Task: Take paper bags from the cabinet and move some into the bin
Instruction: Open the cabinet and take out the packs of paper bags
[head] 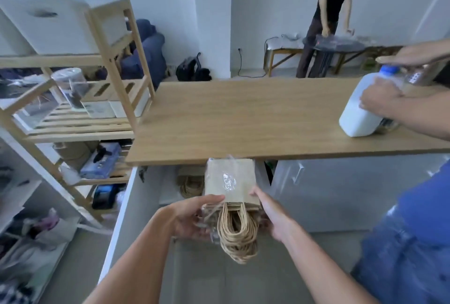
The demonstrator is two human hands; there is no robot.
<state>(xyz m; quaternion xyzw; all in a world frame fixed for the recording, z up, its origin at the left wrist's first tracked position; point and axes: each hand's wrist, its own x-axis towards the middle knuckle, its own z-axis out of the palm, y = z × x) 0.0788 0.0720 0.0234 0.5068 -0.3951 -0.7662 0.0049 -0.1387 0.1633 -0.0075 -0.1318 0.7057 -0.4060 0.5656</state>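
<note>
A: Why are both hands on that bundle of paper bags [231, 183]?

B: It looks like a thick stack in clear wrap, so one hand would likely let it slip. The left hand [192, 216] cups it from the side and below, its fingers [211, 198] curled round the edge. The right hand [272, 216] grips the other side, thumb on top. The twine handles [237, 235] hang down between the two sets of fingers, toward the person.

A: Where is the bundle, then?

B: Just outside the open cabinet [170, 186], below the front edge of the desk [243, 118], its far end reaching up to that edge.

A: Any more bags in there?

B: Beyond the left fingers there is a coil of twine handles [188, 185], probably another bundle, mostly hidden.

A: And the bin?

B: I can't make one out. Far right of the fingers, another person's hands hold a white jug [360, 111]; that person is mostly cut off.
</note>
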